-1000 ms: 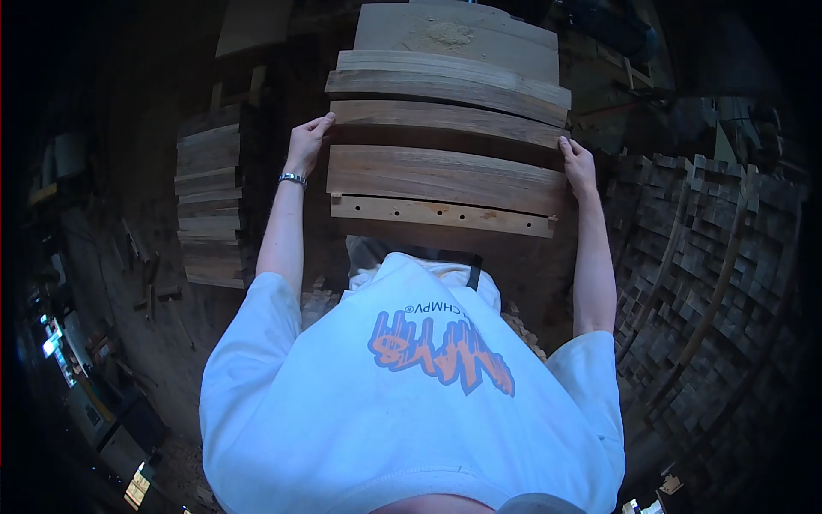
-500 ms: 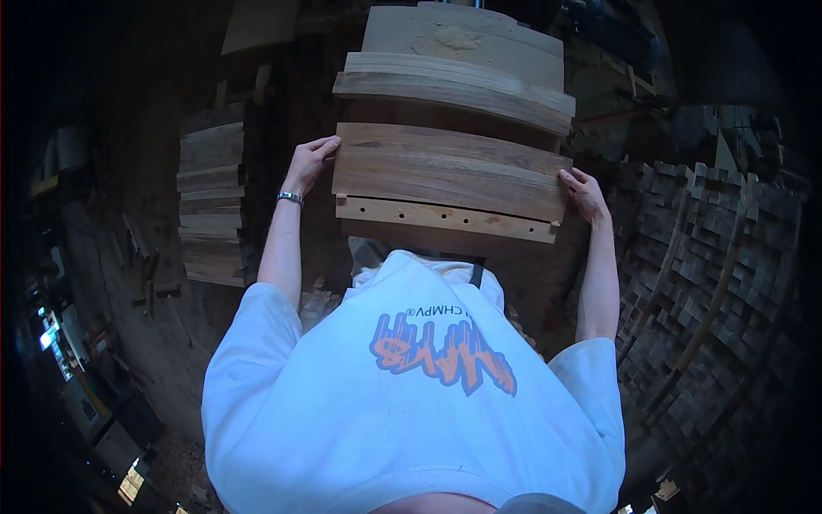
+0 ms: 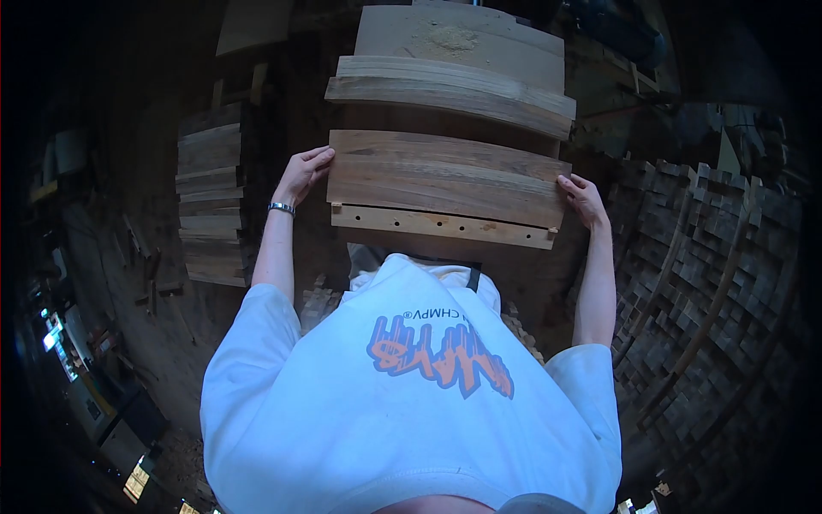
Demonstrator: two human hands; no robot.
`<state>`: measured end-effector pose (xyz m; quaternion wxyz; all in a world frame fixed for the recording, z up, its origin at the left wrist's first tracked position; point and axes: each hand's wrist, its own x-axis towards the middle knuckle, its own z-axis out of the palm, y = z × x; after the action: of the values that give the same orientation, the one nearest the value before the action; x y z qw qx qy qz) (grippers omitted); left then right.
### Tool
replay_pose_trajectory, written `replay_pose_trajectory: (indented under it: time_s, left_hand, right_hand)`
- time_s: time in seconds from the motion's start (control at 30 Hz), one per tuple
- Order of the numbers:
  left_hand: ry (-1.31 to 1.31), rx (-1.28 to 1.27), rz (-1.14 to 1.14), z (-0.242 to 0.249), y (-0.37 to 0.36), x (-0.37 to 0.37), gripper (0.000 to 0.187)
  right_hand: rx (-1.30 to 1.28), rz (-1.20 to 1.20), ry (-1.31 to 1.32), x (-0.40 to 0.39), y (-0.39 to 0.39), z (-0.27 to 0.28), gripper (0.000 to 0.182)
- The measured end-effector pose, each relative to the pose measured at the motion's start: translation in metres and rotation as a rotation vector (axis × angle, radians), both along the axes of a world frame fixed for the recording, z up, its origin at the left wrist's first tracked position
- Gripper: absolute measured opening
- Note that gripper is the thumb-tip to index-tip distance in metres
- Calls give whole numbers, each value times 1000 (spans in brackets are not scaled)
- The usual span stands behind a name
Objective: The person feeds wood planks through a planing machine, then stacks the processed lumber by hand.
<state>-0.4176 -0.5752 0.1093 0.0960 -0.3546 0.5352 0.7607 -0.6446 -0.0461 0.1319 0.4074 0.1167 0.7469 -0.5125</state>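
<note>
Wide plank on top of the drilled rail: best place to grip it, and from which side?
Probably the two short ends, one hand coming in from each side. The plank is long, broad and flat, lying across the drilled rail, so its ends are the free edges. The left hand and right hand sit at those ends now, fingers curled over the edges.

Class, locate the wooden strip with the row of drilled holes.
In the head view, the holed strip lies centre frame, directly under the board held between the left hand and right hand.
</note>
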Motion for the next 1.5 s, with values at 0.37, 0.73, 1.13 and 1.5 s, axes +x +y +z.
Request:
replay_pose_trajectory:
  time_s: [0.37,0.73,1.13,1.5]
  left_hand:
    - [-28,3,16,9,2,-2,46]
    - [-5,27,-56,-2,-2,-1,42]
    - [102,-214,157,1,-24,-98,46]
    - [116,-522,95,-11,-4,-74,35]
  right_hand:
    - [-41,83,122,1,0,-1,39]
    - [-39,116,77,-2,4,-9,42]
    - [149,-34,612,-61,-59,-30,47]
    - [25,-50,364,-45,-35,-8,56]
